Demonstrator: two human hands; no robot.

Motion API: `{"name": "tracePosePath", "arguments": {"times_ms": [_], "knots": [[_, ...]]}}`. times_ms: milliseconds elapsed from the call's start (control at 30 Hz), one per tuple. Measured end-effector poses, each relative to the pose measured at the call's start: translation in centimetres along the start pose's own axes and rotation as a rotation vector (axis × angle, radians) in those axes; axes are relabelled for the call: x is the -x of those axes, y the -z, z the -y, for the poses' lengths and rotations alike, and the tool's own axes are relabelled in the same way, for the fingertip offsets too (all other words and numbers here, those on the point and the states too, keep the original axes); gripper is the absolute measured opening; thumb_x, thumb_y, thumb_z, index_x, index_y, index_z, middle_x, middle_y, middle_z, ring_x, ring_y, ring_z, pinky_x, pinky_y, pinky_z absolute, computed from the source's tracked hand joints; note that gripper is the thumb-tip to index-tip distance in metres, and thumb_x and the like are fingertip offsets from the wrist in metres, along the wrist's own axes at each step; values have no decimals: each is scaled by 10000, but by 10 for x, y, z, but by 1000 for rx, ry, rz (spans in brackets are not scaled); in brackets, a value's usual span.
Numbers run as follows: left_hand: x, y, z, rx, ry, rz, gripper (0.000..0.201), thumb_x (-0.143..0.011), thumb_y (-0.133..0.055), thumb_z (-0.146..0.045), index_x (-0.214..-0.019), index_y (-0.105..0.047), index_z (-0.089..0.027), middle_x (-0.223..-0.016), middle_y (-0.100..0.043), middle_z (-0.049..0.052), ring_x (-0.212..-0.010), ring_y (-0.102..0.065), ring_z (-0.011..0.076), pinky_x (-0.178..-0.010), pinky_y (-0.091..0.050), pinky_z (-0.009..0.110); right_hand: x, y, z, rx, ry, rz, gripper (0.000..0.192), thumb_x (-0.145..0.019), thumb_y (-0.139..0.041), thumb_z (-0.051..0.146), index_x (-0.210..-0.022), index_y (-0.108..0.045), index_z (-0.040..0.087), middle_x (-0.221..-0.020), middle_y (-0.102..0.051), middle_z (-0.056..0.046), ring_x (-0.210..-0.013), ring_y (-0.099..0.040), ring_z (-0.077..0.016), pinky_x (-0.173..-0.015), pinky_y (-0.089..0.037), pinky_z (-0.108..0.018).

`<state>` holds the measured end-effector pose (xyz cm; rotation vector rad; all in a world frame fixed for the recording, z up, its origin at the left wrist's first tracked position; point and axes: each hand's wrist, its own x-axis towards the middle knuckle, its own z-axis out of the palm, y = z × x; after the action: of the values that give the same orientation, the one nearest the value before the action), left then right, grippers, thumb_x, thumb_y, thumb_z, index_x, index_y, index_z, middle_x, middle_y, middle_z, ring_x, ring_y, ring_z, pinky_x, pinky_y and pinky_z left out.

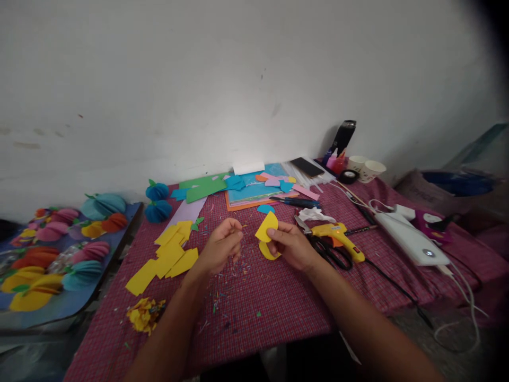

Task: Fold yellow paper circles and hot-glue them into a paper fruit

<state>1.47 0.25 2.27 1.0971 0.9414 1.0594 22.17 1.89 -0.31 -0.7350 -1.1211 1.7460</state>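
Note:
Between the thumb and fingers of my right hand (292, 245) is a folded yellow paper circle (266, 228), its two halves standing apart. My left hand (223, 245) is closed, its fingertips curled together to the left of the paper. Whatever those fingers may pinch is too small to name. Left of that hand lie yellow paper rectangles (170, 257) in a loose pile. Beside my right hand rest black-handled scissors (332, 253) and a yellow glue gun (338, 236). A blue paper half circle (265, 209) lies just behind the folded circle.
Paper scraps litter the checked tablecloth (274, 313). Crumpled yellow paper (145, 315) sits at front left. A utility knife (298, 202), coloured sheets (254, 185), a phone (307, 167), cups (371, 171) and a white power bank (413, 239) with cables lie behind and right. Finished paper balls (158, 210) stand left.

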Motion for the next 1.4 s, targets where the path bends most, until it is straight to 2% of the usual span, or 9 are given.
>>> {"name": "tracePosePath", "arguments": {"times_ms": [267,500,633,767,867,967,1100,1300,1400], "knots": [[3,-2,-6,144,-16,32,283,-814,-708,-317,-878,-448,-224,-513,-337,-133,-397,-257,48,-391,-334,149,4,0,-2,111,-113,161,311,-792,-778,440,-918,-735,159,-697,-692,-18,-575,-607,-104,-524,-454,-202],[6,-9,2,86,22,65,247,-828,-698,-335,-905,-502,-206,-572,-423,-103,-420,-314,41,-402,-283,142,3,-8,-13,285,-110,397,344,-835,-729,473,-929,-740,142,-700,-672,-2,-569,-579,-86,-551,-462,-200],[5,-11,10,34,51,68,230,-818,-702,-320,-894,-522,-199,-651,-470,-81,-469,-383,43,-437,-302,154,3,-9,-15,304,-127,391,346,-799,-759,474,-863,-735,135,-653,-649,15,-527,-558,-77,-536,-454,-197],[-5,0,15,-185,-55,-91,169,-857,-647,-335,-925,-563,-205,-663,-544,-58,-555,-497,89,-533,-399,193,5,-6,-8,301,-161,402,342,-774,-773,468,-841,-740,135,-656,-668,5,-522,-557,-78,-530,-443,-196],[-9,10,11,-443,-205,-207,245,-890,-620,-391,-1038,-647,-197,-995,-687,26,-906,-619,150,-808,-478,254,6,-5,-6,357,-226,438,337,-766,-762,461,-807,-719,129,-629,-654,9,-485,-544,-73,-494,-432,-189],[-7,17,4,-477,-161,-117,359,-928,-535,-492,-970,-681,-167,-957,-700,45,-891,-621,170,-798,-478,271,5,-9,-8,437,-275,374,300,-791,-710,440,-766,-667,144,-579,-614,28,-436,-522,-73,-436,-416,-185],[-4,16,8,-506,-1,162,307,-796,-719,-448,-848,-682,-147,-748,-646,-3,-665,-553,119,-618,-421,220,5,-13,-8,499,-319,311,245,-799,-673,405,-772,-635,164,-584,-609,35,-403,-492,-68,-397,-397,-183],[-10,6,31,-336,40,53,318,-819,-701,-465,-806,-670,-149,-565,-511,-56,-496,-421,73,-492,-300,198,2,-4,-1,312,-38,40,376,-857,-642,513,-714,-594,169,-604,-591,30,-444,-490,-61,-427,-366,-180],[-10,3,32,-144,0,45,282,-846,-688,-438,-905,-668,-163,-594,-536,-55,-493,-448,72,-501,-334,199,-2,2,-1,214,-39,-62,376,-868,-627,547,-813,-635,175,-607,-590,37,-444,-500,-72,-419,-373,-187]]}}
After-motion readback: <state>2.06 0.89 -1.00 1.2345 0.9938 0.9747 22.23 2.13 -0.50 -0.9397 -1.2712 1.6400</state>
